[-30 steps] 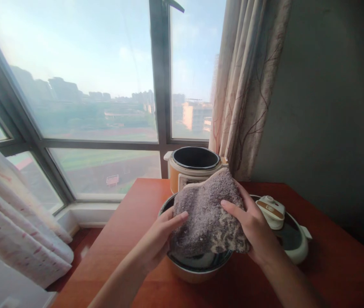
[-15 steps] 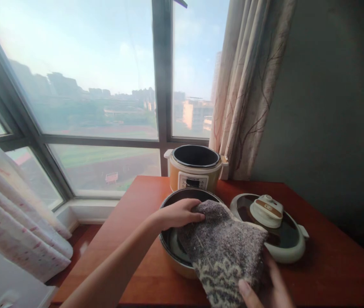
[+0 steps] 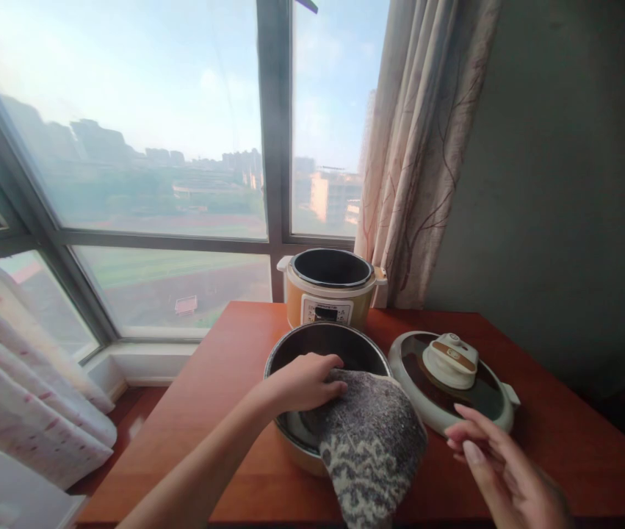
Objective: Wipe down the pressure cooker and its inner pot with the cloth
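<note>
My left hand [image 3: 304, 382] flat on grey knit cloth [image 3: 370, 441], pressing far end into inner pot [image 3: 290, 353]. Cloth's long axis runs far-left to near-right, near end draped over pot rim. My right hand [image 3: 502, 470] off cloth, fingers loosely spread, holding nothing, just right of it. Left hand nearer.

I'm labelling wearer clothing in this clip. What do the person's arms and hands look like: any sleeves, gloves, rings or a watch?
Both are bare. The left hand has no glove or ring, and its forearm is uncovered to the frame edge, with no sleeve or watch showing. The right hand is also ungloved, no ring visible; its wrist is cut off by the frame.
</note>
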Demonstrator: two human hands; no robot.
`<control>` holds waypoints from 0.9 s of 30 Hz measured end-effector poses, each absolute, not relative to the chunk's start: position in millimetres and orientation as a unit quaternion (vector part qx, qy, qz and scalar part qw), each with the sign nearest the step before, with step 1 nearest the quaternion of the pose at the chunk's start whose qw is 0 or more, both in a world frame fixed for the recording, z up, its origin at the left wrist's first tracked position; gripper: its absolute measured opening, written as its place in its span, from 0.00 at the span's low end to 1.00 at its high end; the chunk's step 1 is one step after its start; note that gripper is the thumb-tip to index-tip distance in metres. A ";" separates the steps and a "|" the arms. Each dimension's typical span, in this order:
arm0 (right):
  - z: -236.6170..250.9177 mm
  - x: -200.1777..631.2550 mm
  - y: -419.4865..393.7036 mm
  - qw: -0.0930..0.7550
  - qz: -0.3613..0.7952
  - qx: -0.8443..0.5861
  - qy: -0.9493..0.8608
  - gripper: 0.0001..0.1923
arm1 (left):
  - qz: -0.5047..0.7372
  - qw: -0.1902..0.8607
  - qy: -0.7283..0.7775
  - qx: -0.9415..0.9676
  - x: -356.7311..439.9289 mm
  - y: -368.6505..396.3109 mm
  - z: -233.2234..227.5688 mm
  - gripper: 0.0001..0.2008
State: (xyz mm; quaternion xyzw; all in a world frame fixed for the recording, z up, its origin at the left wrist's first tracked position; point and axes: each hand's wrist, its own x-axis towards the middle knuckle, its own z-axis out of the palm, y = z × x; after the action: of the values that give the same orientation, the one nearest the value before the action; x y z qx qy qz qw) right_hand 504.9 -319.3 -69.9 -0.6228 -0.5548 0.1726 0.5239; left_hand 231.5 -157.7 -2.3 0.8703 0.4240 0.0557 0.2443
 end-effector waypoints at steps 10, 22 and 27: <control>0.1 453.4 -233.5 0.188 0.189 -0.359 -0.894 0.28 | 0.098 0.148 0.444 0.878 213.7 -203.5 -8.1 0.12; -20.0 449.3 -254.3 0.140 0.136 -0.333 -0.922 0.49 | 0.214 0.185 0.357 0.890 184.5 -249.4 -23.5 0.07; -38.8 450.8 -253.6 0.181 0.095 -0.327 -0.923 0.31 | 0.208 0.146 0.372 0.893 185.6 -243.5 -41.7 0.04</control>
State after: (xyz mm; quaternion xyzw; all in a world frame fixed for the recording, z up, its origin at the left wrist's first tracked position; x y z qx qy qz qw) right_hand 450.8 -253.6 -38.8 -0.3267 -0.9229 0.0949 0.1805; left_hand 185.6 -243.5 -41.7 0.8929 0.3718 0.2079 0.1460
